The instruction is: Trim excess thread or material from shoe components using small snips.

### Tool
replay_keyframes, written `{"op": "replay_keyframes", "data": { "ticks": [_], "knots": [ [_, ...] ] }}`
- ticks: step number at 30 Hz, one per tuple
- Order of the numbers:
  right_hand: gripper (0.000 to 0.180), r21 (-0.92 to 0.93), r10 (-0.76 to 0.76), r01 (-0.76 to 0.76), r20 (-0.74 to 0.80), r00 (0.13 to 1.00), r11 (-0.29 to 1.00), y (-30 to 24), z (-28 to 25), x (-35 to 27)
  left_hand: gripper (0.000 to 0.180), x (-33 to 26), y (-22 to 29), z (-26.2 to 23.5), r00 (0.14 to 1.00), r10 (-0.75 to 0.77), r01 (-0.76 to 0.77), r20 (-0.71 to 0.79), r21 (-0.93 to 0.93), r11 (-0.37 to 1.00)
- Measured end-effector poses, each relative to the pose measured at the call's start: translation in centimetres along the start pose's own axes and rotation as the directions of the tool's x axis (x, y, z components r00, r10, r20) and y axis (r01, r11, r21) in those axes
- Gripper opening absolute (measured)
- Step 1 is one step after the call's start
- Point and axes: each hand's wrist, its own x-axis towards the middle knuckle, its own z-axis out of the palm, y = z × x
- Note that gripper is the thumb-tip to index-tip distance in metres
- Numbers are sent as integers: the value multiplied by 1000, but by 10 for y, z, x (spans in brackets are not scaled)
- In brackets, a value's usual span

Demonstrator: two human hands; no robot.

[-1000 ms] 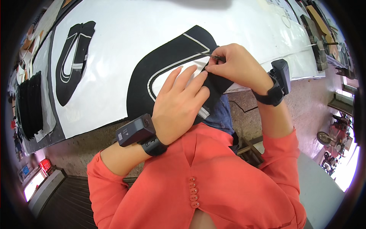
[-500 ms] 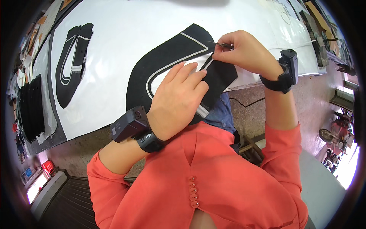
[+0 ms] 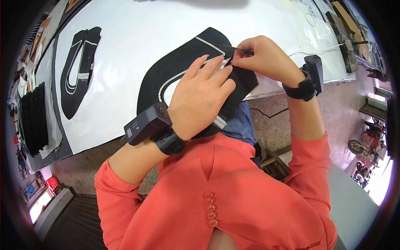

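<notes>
Step, as judged: trimming edge of black felt, frame centre. Left hand flat on it, fingers spread. Right hand pinches thin tool. Next move calls for steady hold-down.

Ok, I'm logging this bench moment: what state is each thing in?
Left hand: open, flat on the black fabric piece.
Right hand: pinched shut on a thin dark tool.
Black fabric piece: on the white table, overhanging its edge.
Second black piece: flat, untouched.
</notes>
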Motion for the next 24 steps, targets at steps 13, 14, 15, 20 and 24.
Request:
{"op": "replay_keyframes", "data": {
  "ticks": [13,14,15,20,24],
  "knots": [
    [24,-37,-87,83,-124,988,996,8,5,-7,29,9,-8,4,1000,19,-18,3,-26,999],
    [24,-38,-84,80,-127,988,996,11,9,-10,29,10,-9,3,1000,19,-19,17,-34,999],
    [23,-83,-161,147,-200,966,986,15,13,-14,29,10,-10,3,1000,18,-18,17,-34,999],
    [12,-313,-294,169,-412,863,935,15,20,-47,26,7,-18,6,999,22,-25,-33,-97,995],
    [23,-524,-462,238,-350,815,818,11,25,-68,29,8,-21,5,1000,16,-16,-5,-166,986]
  ]
}}
